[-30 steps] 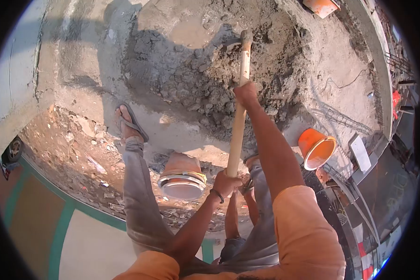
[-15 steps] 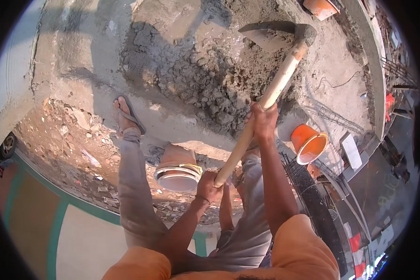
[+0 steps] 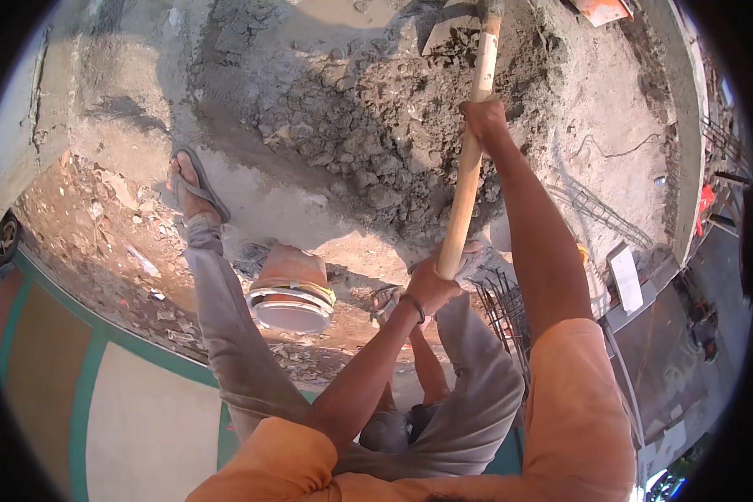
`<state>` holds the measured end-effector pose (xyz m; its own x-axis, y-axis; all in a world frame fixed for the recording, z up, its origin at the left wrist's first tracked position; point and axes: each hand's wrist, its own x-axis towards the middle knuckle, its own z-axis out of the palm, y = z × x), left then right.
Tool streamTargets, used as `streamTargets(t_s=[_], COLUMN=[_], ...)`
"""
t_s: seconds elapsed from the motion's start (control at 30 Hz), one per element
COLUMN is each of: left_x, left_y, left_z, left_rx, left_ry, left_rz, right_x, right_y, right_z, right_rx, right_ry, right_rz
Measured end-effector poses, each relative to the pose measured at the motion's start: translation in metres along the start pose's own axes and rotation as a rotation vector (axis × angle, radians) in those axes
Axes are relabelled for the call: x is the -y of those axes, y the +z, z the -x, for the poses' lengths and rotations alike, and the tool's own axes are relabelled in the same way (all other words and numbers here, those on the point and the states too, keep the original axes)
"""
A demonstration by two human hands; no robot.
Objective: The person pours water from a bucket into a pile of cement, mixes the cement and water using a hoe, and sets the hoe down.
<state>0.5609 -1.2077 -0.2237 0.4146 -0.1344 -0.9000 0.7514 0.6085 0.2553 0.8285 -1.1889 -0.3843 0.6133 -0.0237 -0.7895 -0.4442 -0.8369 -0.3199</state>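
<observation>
My left hand (image 3: 433, 286) is closed around the lower end of a hoe's wooden handle. Farther up the same hoe (image 3: 463, 205), my right hand (image 3: 485, 121) wraps the shaft with the arm stretched forward. At the top edge the hoe's blade (image 3: 450, 32) is at the far side of a heap of wet grey mortar (image 3: 368, 142); its neck is partly cut off by the frame. The heap is lumpy, with a smooth wet patch behind it.
Stacked buckets (image 3: 293, 289) stand between my legs. Another person's arm (image 3: 428, 368) shows below my left hand. Rebar (image 3: 502, 305) and a white board (image 3: 626, 279) lie at the right. An orange bucket (image 3: 604, 10) is at the top right, by a concrete edge (image 3: 686, 125).
Both hands have moved the hoe forward and its head has swung left toward the top edge. My right arm has straightened and now mostly hides the orange bucket on the right.
</observation>
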Motion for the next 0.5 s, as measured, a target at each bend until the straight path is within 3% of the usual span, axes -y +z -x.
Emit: streamTargets(t_s=[0.07, 0.17, 0.23, 0.3, 0.43, 0.5], left_x=[-0.004, 0.048, 0.029, 0.023, 0.078, 0.108], left_y=[-0.009, -0.022, -0.054, -0.081, -0.140, -0.163], left_z=[0.023, 0.057, 0.091, 0.118, 0.169, 0.213], left_rx=[0.007, 0.057, 0.047, 0.056, 0.160, 0.097], left_ry=[-0.051, -0.178, -0.233, -0.254, -0.317, -0.377], left_rz=[-0.069, -0.130, -0.374, -0.606, -0.907, -0.972], right_x=[-0.006, -0.040, -0.074, -0.099, -0.146, -0.129], right_y=[-0.002, 0.019, 0.042, 0.050, 0.087, 0.104], right_z=[0.028, 0.064, 0.086, 0.124, 0.210, 0.274], right_rx=[0.029, 0.068, -0.010, 0.028, -0.103, -0.172], right_ry=[0.118, 0.249, 0.328, 0.462, 0.440, 0.360], right_rz=[-0.080, -0.101, -0.138, -0.414, -0.592, -0.613])
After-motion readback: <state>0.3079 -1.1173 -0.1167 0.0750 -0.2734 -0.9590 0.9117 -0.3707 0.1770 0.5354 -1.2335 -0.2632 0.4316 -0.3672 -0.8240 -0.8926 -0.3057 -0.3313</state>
